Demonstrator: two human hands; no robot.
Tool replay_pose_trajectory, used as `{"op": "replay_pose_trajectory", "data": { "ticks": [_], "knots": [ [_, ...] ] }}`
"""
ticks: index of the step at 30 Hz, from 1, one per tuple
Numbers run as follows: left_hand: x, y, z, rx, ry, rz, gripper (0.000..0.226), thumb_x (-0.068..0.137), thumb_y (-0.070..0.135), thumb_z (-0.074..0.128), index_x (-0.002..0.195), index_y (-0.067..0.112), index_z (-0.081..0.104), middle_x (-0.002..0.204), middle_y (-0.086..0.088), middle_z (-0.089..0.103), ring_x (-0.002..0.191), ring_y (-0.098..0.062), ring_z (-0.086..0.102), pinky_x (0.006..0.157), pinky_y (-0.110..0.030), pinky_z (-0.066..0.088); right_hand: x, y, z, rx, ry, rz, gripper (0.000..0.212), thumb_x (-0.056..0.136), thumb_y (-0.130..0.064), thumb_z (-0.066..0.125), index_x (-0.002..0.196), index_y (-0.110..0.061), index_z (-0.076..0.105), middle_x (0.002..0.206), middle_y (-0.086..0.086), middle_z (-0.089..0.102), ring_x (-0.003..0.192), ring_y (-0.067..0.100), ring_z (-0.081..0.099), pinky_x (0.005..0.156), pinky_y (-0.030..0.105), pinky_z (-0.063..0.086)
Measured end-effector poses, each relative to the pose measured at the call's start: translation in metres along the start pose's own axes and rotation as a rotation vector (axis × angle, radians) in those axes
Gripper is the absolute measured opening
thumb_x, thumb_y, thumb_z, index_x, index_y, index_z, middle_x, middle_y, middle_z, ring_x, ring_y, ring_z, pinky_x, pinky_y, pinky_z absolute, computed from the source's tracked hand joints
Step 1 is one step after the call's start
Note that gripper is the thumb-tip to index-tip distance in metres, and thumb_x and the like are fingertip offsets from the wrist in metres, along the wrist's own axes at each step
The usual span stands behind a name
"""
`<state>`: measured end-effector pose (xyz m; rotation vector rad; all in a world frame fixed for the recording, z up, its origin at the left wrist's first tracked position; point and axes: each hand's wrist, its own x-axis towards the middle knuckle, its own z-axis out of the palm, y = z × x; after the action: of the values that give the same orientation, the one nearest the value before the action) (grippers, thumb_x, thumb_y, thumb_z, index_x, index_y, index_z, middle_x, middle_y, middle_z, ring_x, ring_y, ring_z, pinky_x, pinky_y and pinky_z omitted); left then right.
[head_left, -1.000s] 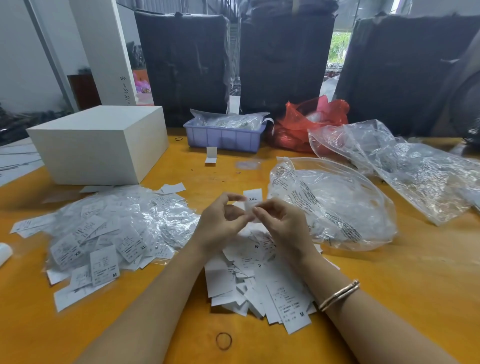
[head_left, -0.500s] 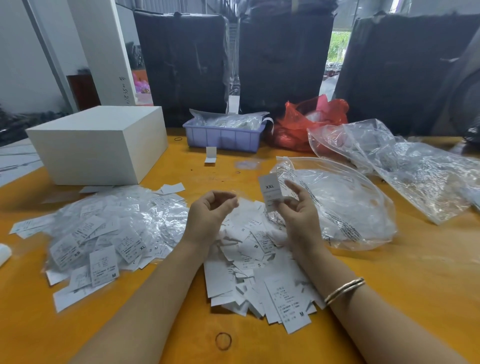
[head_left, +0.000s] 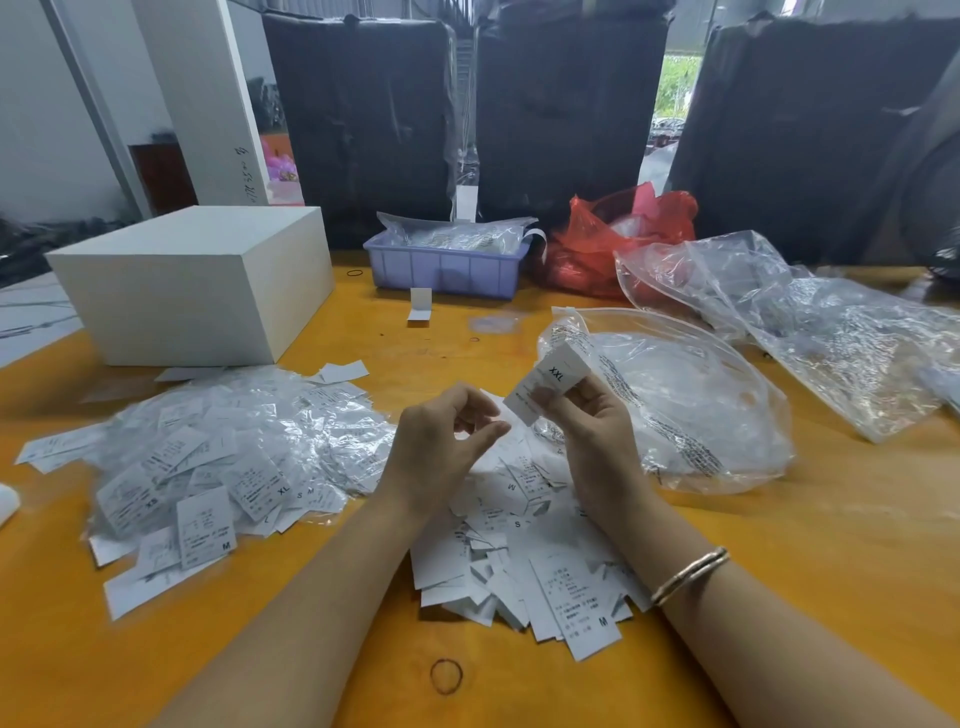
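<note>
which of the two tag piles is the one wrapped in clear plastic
The left pile, in front of the white box: its tags glint inside clear film. The centre pile is bare white paper.

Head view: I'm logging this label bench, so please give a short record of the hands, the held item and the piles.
right hand: pinches the XXL label, held above the bare labels
left hand: fingers curled beside it; unclear whether it holds anything
bare labels: loose pile under both hands
sleeved labels: pile to the left on the table
clear bag: right of the hands
white box: far left
</note>
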<state>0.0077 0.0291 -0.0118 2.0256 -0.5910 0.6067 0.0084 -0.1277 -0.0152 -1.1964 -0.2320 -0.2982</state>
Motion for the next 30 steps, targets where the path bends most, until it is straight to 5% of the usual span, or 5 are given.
{"op": "replay_pose_trajectory", "data": {
  "ticks": [11, 21, 26, 30],
  "knots": [
    [-0.001, 0.003, 0.001, 0.029, -0.017, 0.023, 0.017, 0.077, 0.014, 0.076, 0.087, 0.007, 0.065, 0.070, 0.011, 0.059, 0.067, 0.005, 0.056, 0.066, -0.006, 0.043, -0.004, -0.003, 0.002, -0.021, -0.074, -0.092, 0.012, 0.079, -0.013, 0.067, 0.088, -0.016, 0.059, 0.078, -0.005, 0.066, 0.078, 0.010, 0.061, 0.071, 0.018, 0.049],
    [0.000, 0.002, 0.000, 0.009, 0.012, 0.013, 0.010, 0.079, 0.012, 0.074, 0.087, 0.009, 0.068, 0.073, 0.012, 0.062, 0.070, 0.004, 0.059, 0.068, -0.007, 0.044, -0.007, -0.006, 0.003, -0.323, -0.137, -0.208, 0.013, 0.086, 0.002, 0.061, 0.081, -0.009, 0.055, 0.078, 0.004, 0.056, 0.075, 0.014, 0.052, 0.072, 0.030, 0.042],
    [0.001, -0.001, -0.001, 0.024, 0.024, 0.020, 0.007, 0.081, 0.017, 0.073, 0.084, 0.013, 0.068, 0.075, 0.017, 0.061, 0.074, 0.005, 0.060, 0.067, -0.005, 0.042, -0.009, -0.008, 0.001, -0.495, -0.130, -0.272, 0.019, 0.084, 0.011, 0.057, 0.082, -0.008, 0.059, 0.080, 0.005, 0.063, 0.077, 0.012, 0.057, 0.074, 0.023, 0.045],
    [0.001, -0.003, -0.001, 0.058, 0.028, 0.030, 0.010, 0.080, 0.019, 0.073, 0.087, 0.011, 0.070, 0.082, 0.010, 0.065, 0.077, -0.002, 0.060, 0.068, -0.007, 0.042, -0.011, -0.009, 0.000, -0.630, -0.131, -0.340, 0.014, 0.081, 0.011, 0.059, 0.085, -0.001, 0.065, 0.084, 0.010, 0.068, 0.085, 0.021, 0.062, 0.081, 0.032, 0.049]
  ]
}}
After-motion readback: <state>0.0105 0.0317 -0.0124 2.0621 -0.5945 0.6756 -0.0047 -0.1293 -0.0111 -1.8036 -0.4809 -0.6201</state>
